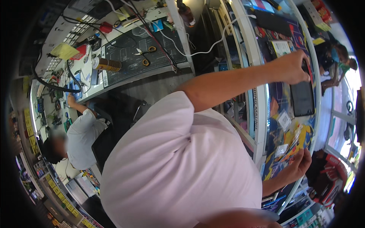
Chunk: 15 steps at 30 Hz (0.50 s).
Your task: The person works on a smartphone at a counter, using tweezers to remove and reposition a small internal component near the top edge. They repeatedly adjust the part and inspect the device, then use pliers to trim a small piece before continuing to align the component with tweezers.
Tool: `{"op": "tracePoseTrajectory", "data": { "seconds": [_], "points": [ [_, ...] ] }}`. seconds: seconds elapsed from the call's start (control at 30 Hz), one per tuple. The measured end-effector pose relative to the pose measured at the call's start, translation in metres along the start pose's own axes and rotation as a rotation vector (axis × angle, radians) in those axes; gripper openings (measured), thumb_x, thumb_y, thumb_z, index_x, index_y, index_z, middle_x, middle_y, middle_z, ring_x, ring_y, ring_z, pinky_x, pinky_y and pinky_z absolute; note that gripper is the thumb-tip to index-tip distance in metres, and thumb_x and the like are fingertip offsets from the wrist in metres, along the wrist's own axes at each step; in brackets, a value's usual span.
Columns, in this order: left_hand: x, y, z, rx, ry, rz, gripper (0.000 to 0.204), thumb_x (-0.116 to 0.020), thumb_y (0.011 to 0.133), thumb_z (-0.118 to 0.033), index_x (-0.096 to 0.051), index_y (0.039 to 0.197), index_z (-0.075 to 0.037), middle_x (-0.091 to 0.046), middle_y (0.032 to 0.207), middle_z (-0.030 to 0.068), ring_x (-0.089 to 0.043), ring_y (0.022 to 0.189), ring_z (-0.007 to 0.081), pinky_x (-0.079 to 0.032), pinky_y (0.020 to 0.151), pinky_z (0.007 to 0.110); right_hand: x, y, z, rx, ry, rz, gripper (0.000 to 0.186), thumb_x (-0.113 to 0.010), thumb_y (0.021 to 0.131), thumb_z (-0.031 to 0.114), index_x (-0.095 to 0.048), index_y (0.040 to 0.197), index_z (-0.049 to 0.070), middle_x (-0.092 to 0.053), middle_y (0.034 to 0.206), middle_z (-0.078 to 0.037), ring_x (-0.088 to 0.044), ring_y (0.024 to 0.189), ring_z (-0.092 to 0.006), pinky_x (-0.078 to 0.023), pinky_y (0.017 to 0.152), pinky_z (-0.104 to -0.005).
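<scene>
The black smartphone (303, 99) lies on the worktop (254, 49). Your left hand (293, 67) curls at its upper end; I can't tell what that grip holds. Below the phone, your right hand (297, 166) has fingers bunched, contents unclear. Handle the phone by its edges, sparing its glossy face.

Fisheye-bent edges, white glare at right
</scene>
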<state>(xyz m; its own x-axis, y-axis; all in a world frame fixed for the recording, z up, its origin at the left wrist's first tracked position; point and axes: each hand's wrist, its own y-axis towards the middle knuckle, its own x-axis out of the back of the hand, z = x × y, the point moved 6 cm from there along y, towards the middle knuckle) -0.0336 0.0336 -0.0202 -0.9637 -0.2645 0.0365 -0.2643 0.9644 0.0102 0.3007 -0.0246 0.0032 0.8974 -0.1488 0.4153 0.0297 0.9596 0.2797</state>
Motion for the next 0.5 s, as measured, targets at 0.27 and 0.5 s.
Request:
{"op": "tracePoseTrajectory", "data": {
  "seconds": [0.27,0.5],
  "points": [
    [0.107,-0.041,-0.002,-0.095,-0.082,-0.134,0.047,-0.076,0.091,-0.017,-0.055,0.129,0.001,-0.064,0.108,0.0069,-0.061,0.094,0.0134,-0.051,0.081,0.027,-0.034,-0.05,0.035,-0.073,0.067,0.061,0.021,-0.069,0.102,0.021,-0.076,0.105,0.001,-0.067,0.08,-0.002,-0.048,0.063,-0.0021,-0.035,0.058,-0.0175],
    [0.142,-0.076,-0.013,-0.114,-0.069,-0.069,0.046,-0.076,0.093,-0.017,-0.055,0.13,0.0,-0.062,0.115,0.0044,-0.059,0.104,0.0119,-0.046,0.094,0.024,-0.102,-0.127,0.035,-0.257,0.128,0.43,0.023,-0.07,0.101,0.022,-0.073,0.107,0.0,-0.068,0.086,0.0,-0.057,0.073,-0.0058,-0.044,0.063,-0.0209]
  ]
}}
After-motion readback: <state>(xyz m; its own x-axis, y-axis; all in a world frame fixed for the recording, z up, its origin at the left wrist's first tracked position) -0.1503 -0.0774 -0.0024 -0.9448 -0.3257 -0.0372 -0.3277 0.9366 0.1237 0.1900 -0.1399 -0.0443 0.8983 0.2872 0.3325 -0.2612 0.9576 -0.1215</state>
